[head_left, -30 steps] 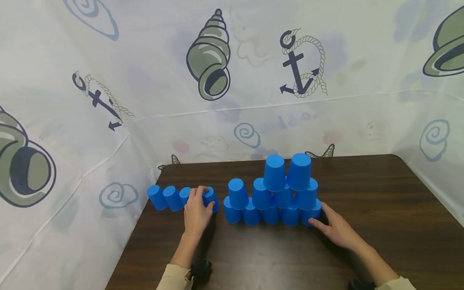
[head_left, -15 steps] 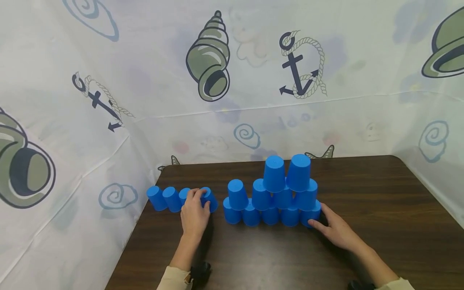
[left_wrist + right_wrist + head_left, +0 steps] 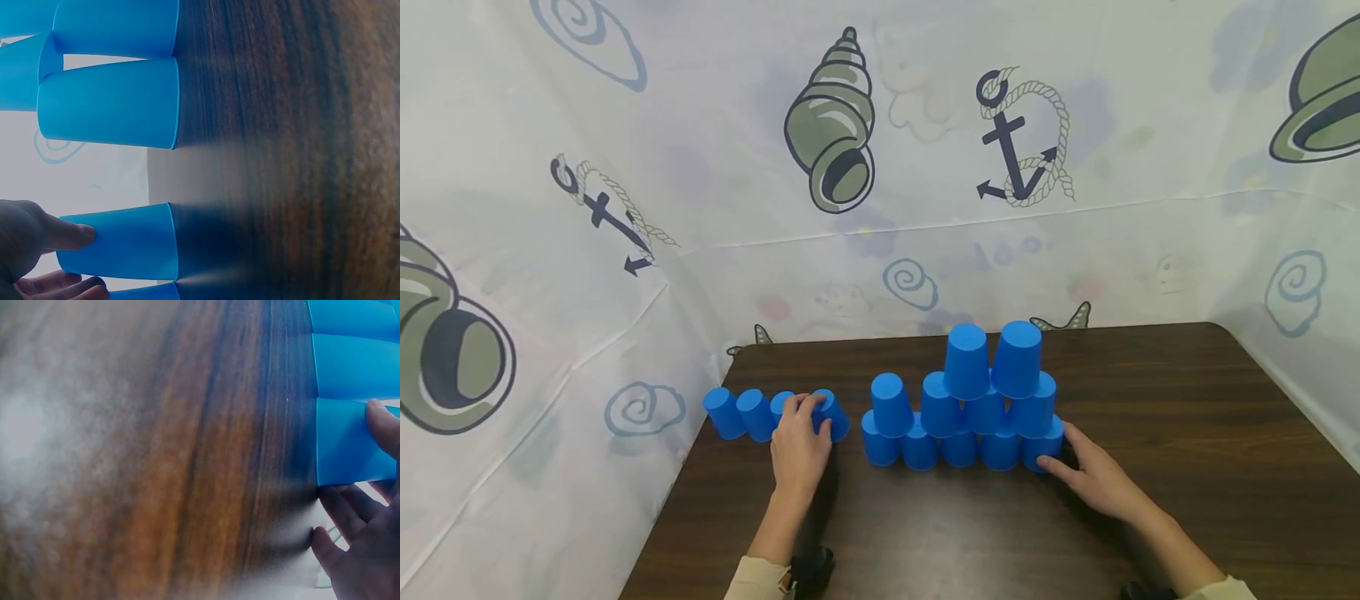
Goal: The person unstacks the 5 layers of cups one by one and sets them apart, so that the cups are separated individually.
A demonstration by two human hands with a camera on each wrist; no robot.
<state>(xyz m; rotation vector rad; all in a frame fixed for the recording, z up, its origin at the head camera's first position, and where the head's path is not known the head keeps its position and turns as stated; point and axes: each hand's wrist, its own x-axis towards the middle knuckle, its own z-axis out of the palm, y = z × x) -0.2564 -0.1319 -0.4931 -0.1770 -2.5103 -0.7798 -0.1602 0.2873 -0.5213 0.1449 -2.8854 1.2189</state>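
Observation:
My left hand (image 3: 801, 454) holds the blue cup (image 3: 832, 417) at the right end of a short row of upside-down cups. In the left wrist view my thumb (image 3: 78, 236) lies along that cup's near side, with fingers on its other side. My right hand (image 3: 1097, 475) grips the bottom right cup (image 3: 350, 440) of the blue cup pyramid (image 3: 960, 447), thumb in front and fingers at the side and back. Several cups form its bottom row. Above them sit a second tier and two top cups, one a right top cup (image 3: 1019, 360).
Left of my left hand stand other upside-down cups, including an end cup (image 3: 725, 414); my fingers partly cover the row. Everything rests on a dark wooden table (image 3: 955, 533). A white printed cloth (image 3: 737, 167) hangs behind and to the left.
My left hand has shifted slightly left along with the row's right-end cup, which now stands a little farther from the pyramid. My right hand and the pyramid stay put.

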